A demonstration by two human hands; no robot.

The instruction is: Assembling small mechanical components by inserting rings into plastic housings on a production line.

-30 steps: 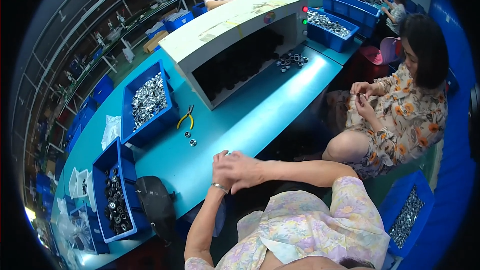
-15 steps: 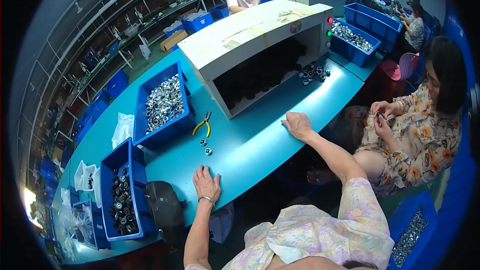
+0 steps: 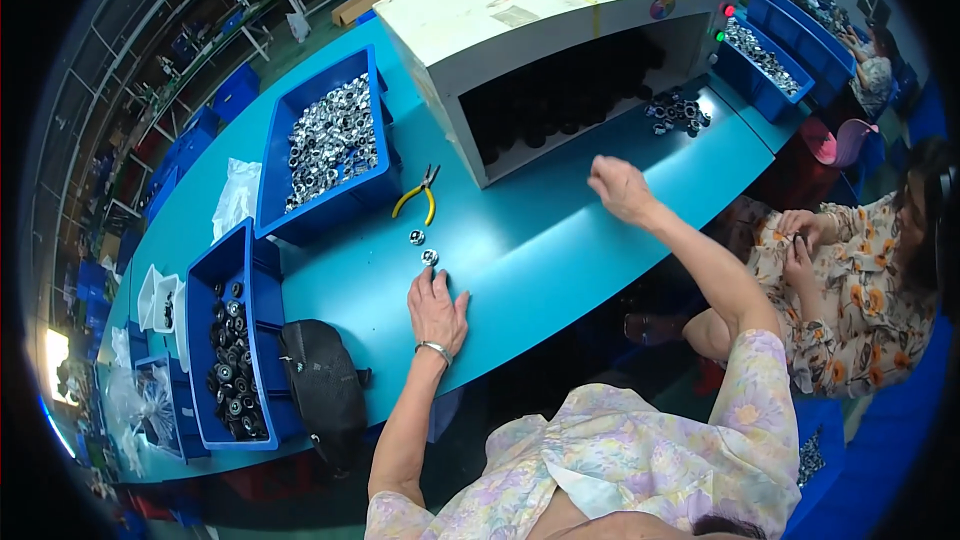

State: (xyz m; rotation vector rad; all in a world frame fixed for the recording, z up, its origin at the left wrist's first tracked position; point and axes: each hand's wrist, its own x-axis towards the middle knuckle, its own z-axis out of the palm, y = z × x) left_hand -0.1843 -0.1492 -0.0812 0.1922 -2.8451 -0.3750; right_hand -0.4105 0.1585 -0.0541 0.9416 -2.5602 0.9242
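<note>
My left hand (image 3: 438,312) lies on the teal table with its fingers apart. Its fingertips reach a small shiny round metal part (image 3: 429,257); whether they touch it I cannot tell. A second such part (image 3: 417,237) lies just beyond it, below yellow-handled pliers (image 3: 424,198). My right hand (image 3: 620,188) is over the table before the machine's opening, fingers curled in. What it holds, if anything, is hidden. Further right, a cluster of dark and silver round parts (image 3: 679,114) sits by the opening of a white box-shaped machine (image 3: 455,110).
A blue bin (image 3: 268,165) of silver parts stands beyond my left hand. Nearer left are a blue bin (image 3: 195,340) of black parts and a black bag (image 3: 322,380). Another blue bin (image 3: 765,95) stands far right. A co-worker (image 3: 840,280) in a floral shirt sits at right.
My left hand has slid forward and right toward the nearer round part. My right hand has curled its fingers more and moved toward the machine's opening. The view has shifted.
</note>
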